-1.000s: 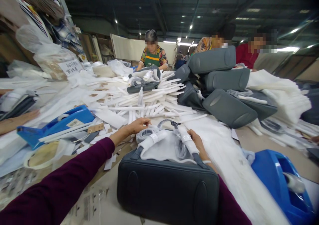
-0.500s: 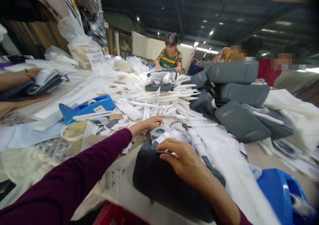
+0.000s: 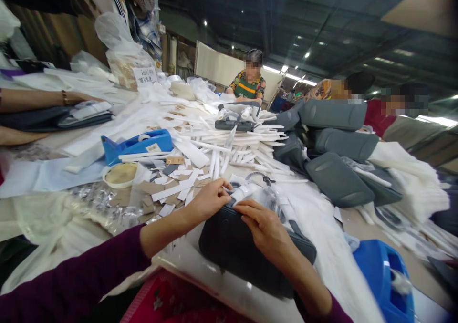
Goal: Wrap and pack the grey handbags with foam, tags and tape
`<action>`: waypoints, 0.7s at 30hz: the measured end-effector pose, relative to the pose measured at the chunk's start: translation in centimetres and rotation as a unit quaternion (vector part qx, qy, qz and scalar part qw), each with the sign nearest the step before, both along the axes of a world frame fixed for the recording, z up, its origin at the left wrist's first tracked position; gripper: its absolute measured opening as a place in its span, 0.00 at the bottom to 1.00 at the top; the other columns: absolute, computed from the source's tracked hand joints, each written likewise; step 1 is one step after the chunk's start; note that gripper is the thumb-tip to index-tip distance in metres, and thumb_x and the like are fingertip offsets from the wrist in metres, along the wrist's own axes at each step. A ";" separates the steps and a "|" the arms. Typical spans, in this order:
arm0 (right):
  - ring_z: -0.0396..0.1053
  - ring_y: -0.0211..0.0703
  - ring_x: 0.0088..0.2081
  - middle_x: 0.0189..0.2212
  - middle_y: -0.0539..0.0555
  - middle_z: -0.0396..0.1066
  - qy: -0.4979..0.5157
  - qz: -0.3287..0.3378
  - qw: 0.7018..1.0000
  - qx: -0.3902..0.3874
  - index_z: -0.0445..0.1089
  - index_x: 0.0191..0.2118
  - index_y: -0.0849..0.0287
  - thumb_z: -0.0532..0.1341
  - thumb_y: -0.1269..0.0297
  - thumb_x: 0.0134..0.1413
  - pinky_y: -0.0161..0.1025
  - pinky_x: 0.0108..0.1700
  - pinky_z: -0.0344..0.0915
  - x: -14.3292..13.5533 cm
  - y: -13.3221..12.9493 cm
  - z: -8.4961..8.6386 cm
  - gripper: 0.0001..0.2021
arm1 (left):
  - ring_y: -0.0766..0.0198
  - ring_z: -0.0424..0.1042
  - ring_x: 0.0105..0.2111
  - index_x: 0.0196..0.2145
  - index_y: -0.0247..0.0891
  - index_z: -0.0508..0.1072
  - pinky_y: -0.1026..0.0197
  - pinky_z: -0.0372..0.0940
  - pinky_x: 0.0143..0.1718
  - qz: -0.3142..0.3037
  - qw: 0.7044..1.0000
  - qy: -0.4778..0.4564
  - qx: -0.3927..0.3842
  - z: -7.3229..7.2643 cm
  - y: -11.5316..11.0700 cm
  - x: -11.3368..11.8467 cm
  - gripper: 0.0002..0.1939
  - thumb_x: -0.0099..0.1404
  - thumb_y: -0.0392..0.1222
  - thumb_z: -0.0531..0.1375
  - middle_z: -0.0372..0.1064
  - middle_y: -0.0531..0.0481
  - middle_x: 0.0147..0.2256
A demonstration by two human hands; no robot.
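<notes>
In front of me a dark grey bag (image 3: 246, 251) lies on the table, its top edge facing away from me. A white foam wrap (image 3: 244, 191) covers the left part of its strap, with clear plastic (image 3: 266, 199) beside it. My left hand (image 3: 211, 199) is closed at the wrap's left end, thumb and forefinger pinched together. My right hand (image 3: 266, 225) comes over the bag, its fingertips and thumb closed at the near edge of the same wrap. The fingers partly hide what they grip.
Blue tape dispensers stand at left (image 3: 143, 144) and right (image 3: 384, 280). White foam strips (image 3: 246, 149) and paper scraps (image 3: 179, 184) cover the table. Several grey bags (image 3: 338, 177) are piled at right. A co-worker (image 3: 248, 82) sits opposite; another person's hands (image 3: 77, 98) hold a dark item at left.
My left hand has moved in closer to my right hand, onto the wrap's end. My right fingertips have come together at the wrap. The camera view has shifted slightly.
</notes>
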State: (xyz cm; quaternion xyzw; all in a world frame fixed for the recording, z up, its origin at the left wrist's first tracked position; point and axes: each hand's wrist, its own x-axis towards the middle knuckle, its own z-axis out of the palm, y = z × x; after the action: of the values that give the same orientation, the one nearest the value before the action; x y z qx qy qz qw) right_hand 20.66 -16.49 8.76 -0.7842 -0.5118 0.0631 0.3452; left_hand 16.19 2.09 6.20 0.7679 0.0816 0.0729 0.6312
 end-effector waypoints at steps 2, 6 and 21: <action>0.70 0.44 0.49 0.48 0.56 0.72 0.011 0.003 1.000 -0.016 0.71 0.54 0.54 0.52 0.76 0.59 0.43 0.53 0.67 0.0 -0.2 0.3 0.21 | 0.67 0.66 0.25 0.39 0.35 0.69 0.64 0.57 0.31 0.020 0.994 -0.012 -0.111 -0.7 -0.5 0.1 0.16 0.51 0.38 0.62 0.69 0.56 0.24; 0.68 0.46 0.55 0.54 0.55 0.70 0.066 0.019 0.997 -0.044 0.71 0.55 0.52 0.54 0.75 0.58 0.47 0.60 0.61 0.6 -0.8 1.0 0.22 | 0.68 0.66 0.25 0.39 0.36 0.67 0.64 0.58 0.31 0.049 0.966 -0.041 -0.252 -1.5 -1.3 0.0 0.20 0.47 0.38 0.66 0.69 0.56 0.26; 0.68 0.46 0.54 0.46 0.51 0.75 0.378 0.080 0.922 -0.036 0.73 0.42 0.56 0.60 0.74 0.41 0.48 0.62 0.57 3.6 -0.3 1.7 0.18 | 0.65 0.65 0.33 0.40 0.39 0.64 0.62 0.60 0.37 0.027 0.990 -0.089 -0.108 -1.6 -1.9 0.2 0.11 0.58 0.39 0.57 0.64 0.54 0.33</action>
State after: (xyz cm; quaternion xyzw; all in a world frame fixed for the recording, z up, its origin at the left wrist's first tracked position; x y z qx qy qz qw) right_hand 24.27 -16.77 10.41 -0.6700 -0.4019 0.4007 0.4786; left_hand 16.36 0.20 4.58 0.6834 0.0530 0.1484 0.7129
